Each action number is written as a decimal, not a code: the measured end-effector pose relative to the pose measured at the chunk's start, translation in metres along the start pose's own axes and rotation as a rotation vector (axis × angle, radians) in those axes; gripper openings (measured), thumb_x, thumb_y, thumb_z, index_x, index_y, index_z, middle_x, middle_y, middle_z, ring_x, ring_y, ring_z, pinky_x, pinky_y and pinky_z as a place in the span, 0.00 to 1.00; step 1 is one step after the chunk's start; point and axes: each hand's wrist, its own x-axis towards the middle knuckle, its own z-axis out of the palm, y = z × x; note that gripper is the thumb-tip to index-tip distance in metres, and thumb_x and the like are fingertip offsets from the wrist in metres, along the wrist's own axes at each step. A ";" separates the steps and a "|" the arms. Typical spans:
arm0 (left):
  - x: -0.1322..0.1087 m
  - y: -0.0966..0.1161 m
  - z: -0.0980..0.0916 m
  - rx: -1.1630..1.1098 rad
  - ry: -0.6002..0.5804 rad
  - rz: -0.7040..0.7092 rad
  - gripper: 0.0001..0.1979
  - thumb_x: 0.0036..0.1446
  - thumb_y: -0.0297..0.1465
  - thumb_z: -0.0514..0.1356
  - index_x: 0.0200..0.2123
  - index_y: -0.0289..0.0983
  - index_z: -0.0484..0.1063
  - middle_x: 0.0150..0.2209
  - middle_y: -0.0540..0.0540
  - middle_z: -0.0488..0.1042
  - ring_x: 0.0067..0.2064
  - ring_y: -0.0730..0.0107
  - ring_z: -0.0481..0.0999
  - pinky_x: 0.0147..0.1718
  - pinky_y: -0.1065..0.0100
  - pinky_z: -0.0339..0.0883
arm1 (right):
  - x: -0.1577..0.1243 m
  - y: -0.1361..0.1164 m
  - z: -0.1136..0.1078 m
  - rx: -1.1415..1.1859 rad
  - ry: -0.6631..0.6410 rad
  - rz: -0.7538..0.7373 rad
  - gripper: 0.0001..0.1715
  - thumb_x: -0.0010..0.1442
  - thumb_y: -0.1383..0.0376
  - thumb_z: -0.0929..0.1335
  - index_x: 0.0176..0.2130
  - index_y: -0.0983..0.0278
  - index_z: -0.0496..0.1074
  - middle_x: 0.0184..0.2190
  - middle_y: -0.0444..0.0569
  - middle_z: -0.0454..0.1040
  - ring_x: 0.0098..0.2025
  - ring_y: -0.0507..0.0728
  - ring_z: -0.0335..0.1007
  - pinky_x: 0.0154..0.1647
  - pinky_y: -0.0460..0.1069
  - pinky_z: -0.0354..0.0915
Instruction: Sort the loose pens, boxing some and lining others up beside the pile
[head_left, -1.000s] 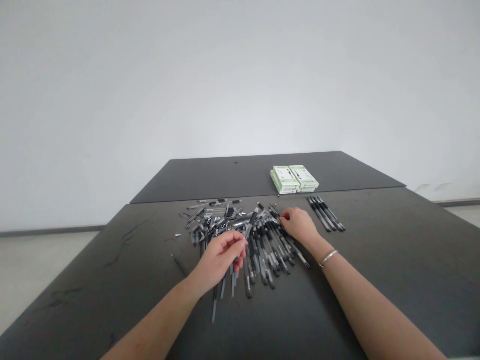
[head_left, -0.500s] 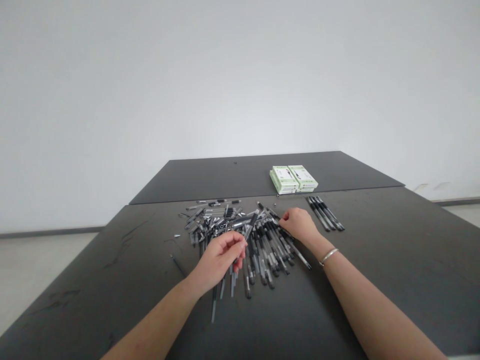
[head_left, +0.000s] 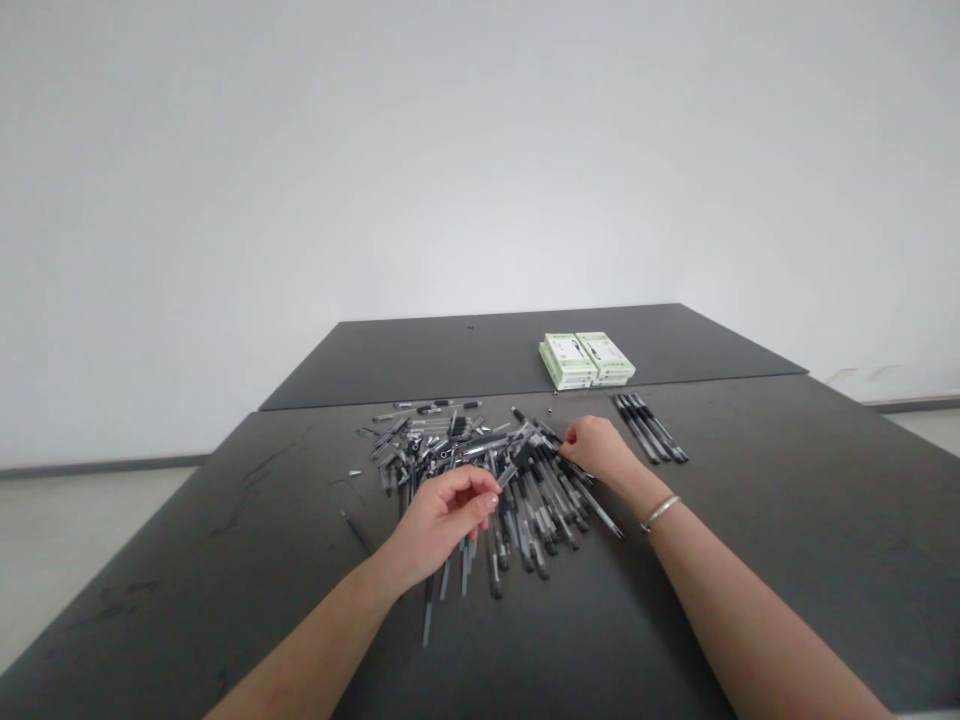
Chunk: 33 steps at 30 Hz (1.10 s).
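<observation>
My left hand [head_left: 448, 512] is closed, thumb against fingers, on a clear pen barrel [head_left: 513, 468] with a black grip that points up and to the right. Beneath and beyond it spreads a heap of pen parts [head_left: 551, 490], mostly clear barrels with black grips, along with thin refills and small metallic tips. At the heap's right side my right hand [head_left: 598, 450] is pinched, its fingertips down among the pens; whatever lies between them is hidden. A silver bangle circles that wrist.
Several pens [head_left: 649, 428] lie side by side to the right of the heap. Farther back stand stacked green-and-white boxes [head_left: 589, 360]. A lone dark pen piece [head_left: 356, 532] and a small metallic tip [head_left: 355, 473] lie at the left on the dark table [head_left: 247, 560].
The pen barrel in my left hand has tilted lower and to the right, and the hand has shifted slightly right. My right hand has barely moved.
</observation>
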 end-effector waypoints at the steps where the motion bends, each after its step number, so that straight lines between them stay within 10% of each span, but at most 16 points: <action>1: 0.000 0.000 0.000 0.003 0.007 0.000 0.11 0.55 0.38 0.62 0.35 0.35 0.72 0.24 0.53 0.68 0.24 0.76 0.67 0.23 0.74 0.65 | 0.000 0.000 0.000 -0.005 -0.007 -0.006 0.11 0.49 0.70 0.66 0.28 0.67 0.81 0.30 0.59 0.81 0.36 0.62 0.78 0.35 0.47 0.64; 19: 0.005 -0.009 -0.004 0.051 0.076 -0.047 0.16 0.55 0.41 0.62 0.38 0.35 0.73 0.23 0.54 0.66 0.21 0.78 0.62 0.18 0.76 0.57 | -0.009 -0.001 -0.016 0.196 0.167 -0.005 0.09 0.48 0.67 0.67 0.31 0.66 0.77 0.28 0.50 0.79 0.32 0.56 0.74 0.36 0.46 0.64; 28: 0.006 -0.015 -0.008 0.110 0.135 -0.028 0.15 0.57 0.41 0.60 0.40 0.35 0.75 0.27 0.50 0.70 0.21 0.79 0.60 0.19 0.75 0.55 | -0.033 -0.019 -0.035 1.447 0.200 -0.088 0.09 0.47 0.66 0.69 0.33 0.64 0.70 0.21 0.38 0.68 0.17 0.46 0.57 0.17 0.43 0.52; 33: 0.006 -0.017 -0.009 0.150 0.157 -0.003 0.13 0.58 0.39 0.59 0.40 0.37 0.77 0.28 0.49 0.72 0.22 0.77 0.63 0.19 0.75 0.55 | -0.048 -0.035 -0.045 1.777 0.193 -0.193 0.09 0.52 0.64 0.71 0.32 0.62 0.67 0.26 0.41 0.73 0.21 0.48 0.67 0.19 0.43 0.60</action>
